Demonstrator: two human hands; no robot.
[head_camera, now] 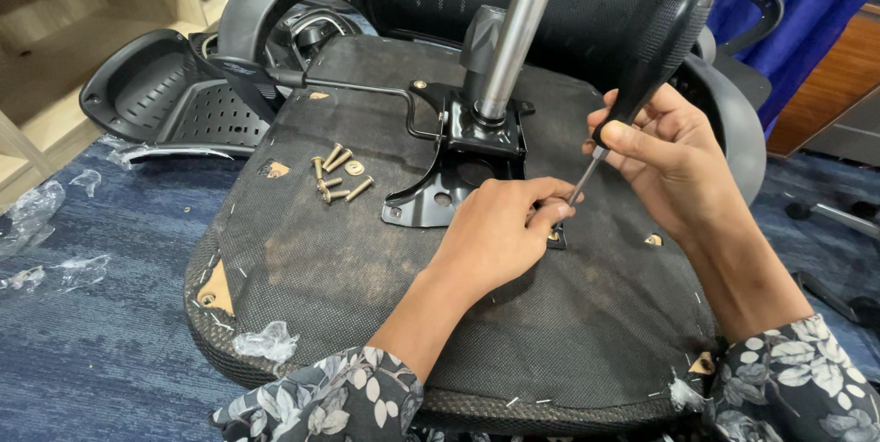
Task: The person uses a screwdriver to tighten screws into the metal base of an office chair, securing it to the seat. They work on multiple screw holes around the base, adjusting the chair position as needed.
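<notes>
The right hand (674, 162) is gripping a screwdriver (653, 52) by the lower end of its black handle, fingers wrapped closed around it, the handle tilting up and away toward the seat's far right. The thin shaft is running down-left to the left hand (500, 231), which is lying knuckles-up on the seat (367, 268), fingers curled and pinching around the tip where it is meeting the right lug of the bracket (458, 162); what is under the fingertips is hidden. The bracket is sitting at the seat's middle, with a steel column (518, 34) rising from it. Loose bolts (337, 174) are lying in a cluster toward the seat's left edge. An armrest (160, 93) is lying on the carpet beyond the far left corner.
</notes>
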